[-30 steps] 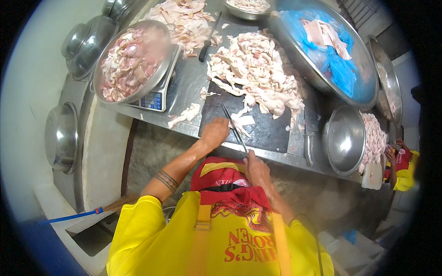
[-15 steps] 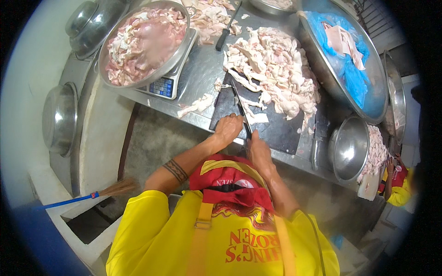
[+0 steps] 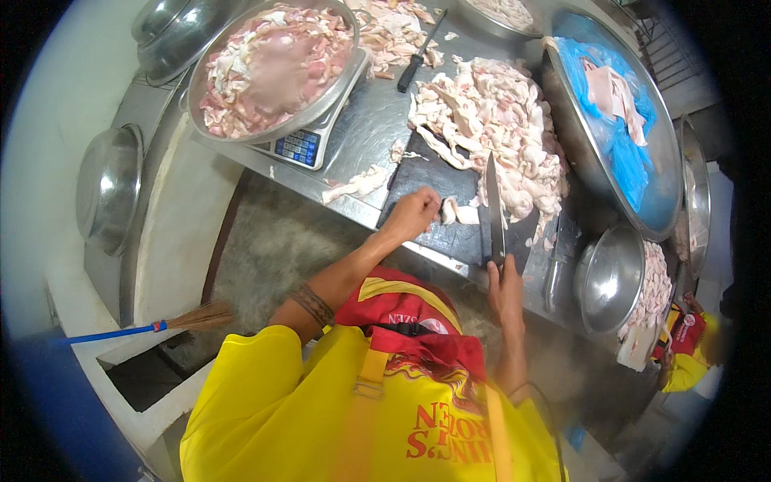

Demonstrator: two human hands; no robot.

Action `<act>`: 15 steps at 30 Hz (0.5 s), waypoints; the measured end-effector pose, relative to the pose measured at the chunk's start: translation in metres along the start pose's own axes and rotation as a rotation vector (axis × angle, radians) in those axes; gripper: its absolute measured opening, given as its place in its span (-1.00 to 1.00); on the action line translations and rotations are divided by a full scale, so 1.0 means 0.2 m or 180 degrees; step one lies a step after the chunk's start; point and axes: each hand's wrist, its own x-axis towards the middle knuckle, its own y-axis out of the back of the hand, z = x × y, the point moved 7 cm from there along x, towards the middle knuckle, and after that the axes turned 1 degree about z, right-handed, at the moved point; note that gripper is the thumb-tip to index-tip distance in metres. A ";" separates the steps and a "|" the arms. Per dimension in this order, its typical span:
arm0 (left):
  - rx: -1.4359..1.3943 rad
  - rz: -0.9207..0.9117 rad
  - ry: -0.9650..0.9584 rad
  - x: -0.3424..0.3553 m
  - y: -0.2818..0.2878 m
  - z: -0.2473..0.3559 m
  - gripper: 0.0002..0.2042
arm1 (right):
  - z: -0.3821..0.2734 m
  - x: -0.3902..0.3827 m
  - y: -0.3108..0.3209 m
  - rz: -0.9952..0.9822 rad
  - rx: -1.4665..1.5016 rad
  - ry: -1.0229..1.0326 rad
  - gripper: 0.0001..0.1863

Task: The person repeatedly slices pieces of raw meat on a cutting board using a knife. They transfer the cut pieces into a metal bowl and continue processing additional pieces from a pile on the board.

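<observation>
My right hand (image 3: 506,283) grips the dark handle of a long knife (image 3: 495,189). Its blade points away from me, over the right part of the black cutting board (image 3: 450,241). Curled fingers close my left hand (image 3: 414,214) above the board's left side; whether anything is inside them is hidden. Just right of those fingers, a short curved strip of pale fatty meat (image 3: 459,213) lies on the board, left of the blade. A big heap of pale meat strips (image 3: 498,120) covers the far part of the board.
A steel basin of pink meat (image 3: 265,76) sits on a scale (image 3: 301,146) at left. Beyond the board lies a black-handled tool (image 3: 418,64). At right are a large basin with blue plastic (image 3: 566,120), a steel bowl (image 3: 612,281) and a co-worker (image 3: 687,341).
The knife and my right hand have moved right, away from my left hand. My left hand has turned and curled beside the short strip. The whole view has shifted slightly.
</observation>
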 end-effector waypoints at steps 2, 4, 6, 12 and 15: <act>-0.0216 0.0537 -0.0355 0.02 0.20 0.00 -0.75 | -0.03 -0.04 -0.02 -0.0290 0.0116 -0.0012 -0.72; 0.1498 0.0995 -0.0487 0.00 0.44 -0.06 -0.56 | -0.02 -0.10 -0.09 -0.0836 0.0157 -0.0101 -0.71; 0.2637 0.1171 -0.0641 -0.09 0.60 -0.14 -0.45 | 0.00 -0.11 -0.13 -0.1196 -0.0337 0.0188 -0.69; 0.2754 0.0400 -0.0203 0.02 0.68 -0.36 -0.66 | 0.14 0.14 0.08 -0.0136 -0.1014 -0.0041 -0.69; -0.0497 -0.0297 0.0845 0.09 0.66 -0.37 -0.76 | 0.10 0.19 0.17 0.0006 -0.0748 0.0056 -0.68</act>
